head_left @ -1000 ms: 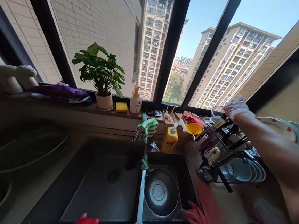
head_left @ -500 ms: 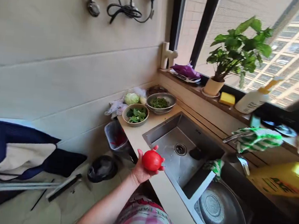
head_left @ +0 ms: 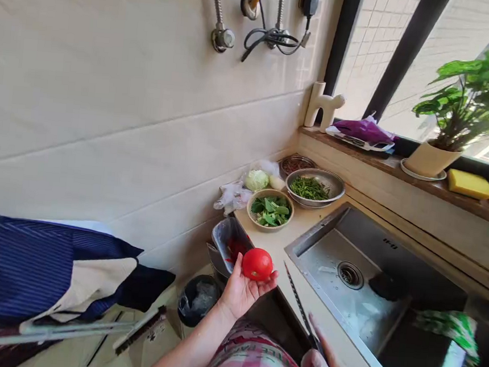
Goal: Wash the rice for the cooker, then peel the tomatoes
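A round red tomato [head_left: 257, 264] rests in my left hand [head_left: 243, 291], whose palm is turned up with the fingers curled around its underside. It hangs over the counter's front edge, beside the bin. At the lower right my right hand [head_left: 326, 362] is wrapped around the handle of a knife [head_left: 298, 299]. The long, dark, narrow blade points up and away, over the counter edge, to the right of the tomato. My right hand is partly blurred.
The sink [head_left: 331, 271] lies to the right. On the counter [head_left: 305, 222] behind are a basket of leaves [head_left: 270, 210], a colander of green vegetables [head_left: 312, 189] and a cabbage [head_left: 256, 180]. A bin [head_left: 226, 240] stands at the counter's left edge. A potted plant [head_left: 433, 158] is on the sill.
The view has swung left. My right hand has come into view with the knife. The tomato is still in my left hand, which now shows more of its palm.
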Demonstrator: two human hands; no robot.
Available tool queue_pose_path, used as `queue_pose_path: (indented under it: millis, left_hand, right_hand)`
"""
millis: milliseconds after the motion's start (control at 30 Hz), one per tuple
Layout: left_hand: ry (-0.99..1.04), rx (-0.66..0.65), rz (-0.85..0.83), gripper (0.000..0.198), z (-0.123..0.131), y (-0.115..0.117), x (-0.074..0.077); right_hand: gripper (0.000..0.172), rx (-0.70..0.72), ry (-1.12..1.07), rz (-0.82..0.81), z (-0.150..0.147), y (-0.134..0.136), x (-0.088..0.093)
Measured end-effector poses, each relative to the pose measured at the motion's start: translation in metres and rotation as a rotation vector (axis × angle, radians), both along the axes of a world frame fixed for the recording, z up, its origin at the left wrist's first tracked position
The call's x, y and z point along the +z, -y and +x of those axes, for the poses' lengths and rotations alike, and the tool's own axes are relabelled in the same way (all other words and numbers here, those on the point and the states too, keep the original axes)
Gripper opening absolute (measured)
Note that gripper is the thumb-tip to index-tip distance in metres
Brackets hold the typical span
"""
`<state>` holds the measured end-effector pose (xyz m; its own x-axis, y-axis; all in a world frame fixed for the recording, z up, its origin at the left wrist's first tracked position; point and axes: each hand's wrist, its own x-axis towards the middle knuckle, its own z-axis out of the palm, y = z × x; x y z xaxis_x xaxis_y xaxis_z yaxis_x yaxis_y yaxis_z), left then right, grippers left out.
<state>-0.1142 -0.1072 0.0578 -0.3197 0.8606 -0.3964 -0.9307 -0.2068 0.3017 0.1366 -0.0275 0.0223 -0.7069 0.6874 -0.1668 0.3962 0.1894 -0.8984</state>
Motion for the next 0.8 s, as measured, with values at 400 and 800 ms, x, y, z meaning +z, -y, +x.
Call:
queue_pose_path:
  millis: [400,800]
  left_hand:
    - [-0.239,-0.192,-0.006,0.062,-0.127,0.051,-0.004]
    - [-0.259,-0.044,-0.316,0.066,-0.154,0.057,-0.001]
  right_hand:
    - [0.056,0.012,0.047,-0.086,-0.138,0.048,0.04]
    - [0.038,0.149,0.122,0.351,-0.132,0.062,0.051]
